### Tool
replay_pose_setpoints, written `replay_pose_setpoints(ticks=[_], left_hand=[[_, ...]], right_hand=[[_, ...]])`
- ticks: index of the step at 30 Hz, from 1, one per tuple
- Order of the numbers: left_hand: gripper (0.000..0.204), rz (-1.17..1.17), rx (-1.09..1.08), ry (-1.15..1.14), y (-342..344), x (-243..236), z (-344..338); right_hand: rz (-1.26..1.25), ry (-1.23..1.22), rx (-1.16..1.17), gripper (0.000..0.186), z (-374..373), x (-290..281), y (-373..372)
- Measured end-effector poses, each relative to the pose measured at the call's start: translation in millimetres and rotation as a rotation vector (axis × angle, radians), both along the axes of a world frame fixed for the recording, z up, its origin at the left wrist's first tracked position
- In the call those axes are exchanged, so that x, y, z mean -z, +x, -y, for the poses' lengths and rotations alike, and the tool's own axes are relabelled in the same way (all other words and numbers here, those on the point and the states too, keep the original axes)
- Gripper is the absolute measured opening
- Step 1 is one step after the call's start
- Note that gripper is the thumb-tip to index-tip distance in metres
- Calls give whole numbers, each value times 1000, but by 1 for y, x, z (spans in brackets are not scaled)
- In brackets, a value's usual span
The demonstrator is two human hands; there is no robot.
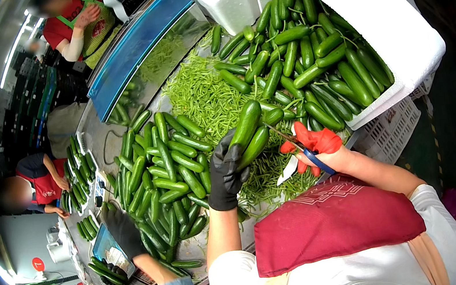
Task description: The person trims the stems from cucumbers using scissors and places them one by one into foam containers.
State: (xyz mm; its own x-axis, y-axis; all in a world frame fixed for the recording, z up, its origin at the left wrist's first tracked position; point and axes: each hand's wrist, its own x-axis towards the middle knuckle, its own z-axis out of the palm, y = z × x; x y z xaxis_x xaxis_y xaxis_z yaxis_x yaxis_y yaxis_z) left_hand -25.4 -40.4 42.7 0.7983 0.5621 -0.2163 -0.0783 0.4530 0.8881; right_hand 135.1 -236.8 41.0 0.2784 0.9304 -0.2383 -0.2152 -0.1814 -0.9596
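Observation:
My left hand (225,169), in a black glove, is closed around two green cucumbers (247,123) above the middle of the table. My right hand (316,144), in a red glove, grips scissors (310,157) with a blue handle. Their dark blades point toward the cucumbers, close to the ends on the right; whether they touch I cannot tell. Under and beyond my hands lies a spread of thin green peppers (197,91). A pile of loose cucumbers (165,169) sits left of my left hand.
A tipped white foam box (397,19) spills cucumbers (310,61) at the right. Another foam box (220,6) stands behind. A blue-edged clear cover (133,51) rises at the back. Co-workers stand left; one's black-gloved hand (124,230) reaches over the pile near a scale (108,247).

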Motion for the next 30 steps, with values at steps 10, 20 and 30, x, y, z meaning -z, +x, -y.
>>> replay_pose_setpoints(ticks=[10,20,30], left_hand=[[40,-97,67,115,-12,-10,-1],[49,-42,-124,21,-25,4,-7],[45,37,26,112,-32,12,-4]], right_hand=[[-68,219,24,54,-6,5,7],[-65,64,49,43,15,3,-2],[-136,162,81,49,0,26,1]])
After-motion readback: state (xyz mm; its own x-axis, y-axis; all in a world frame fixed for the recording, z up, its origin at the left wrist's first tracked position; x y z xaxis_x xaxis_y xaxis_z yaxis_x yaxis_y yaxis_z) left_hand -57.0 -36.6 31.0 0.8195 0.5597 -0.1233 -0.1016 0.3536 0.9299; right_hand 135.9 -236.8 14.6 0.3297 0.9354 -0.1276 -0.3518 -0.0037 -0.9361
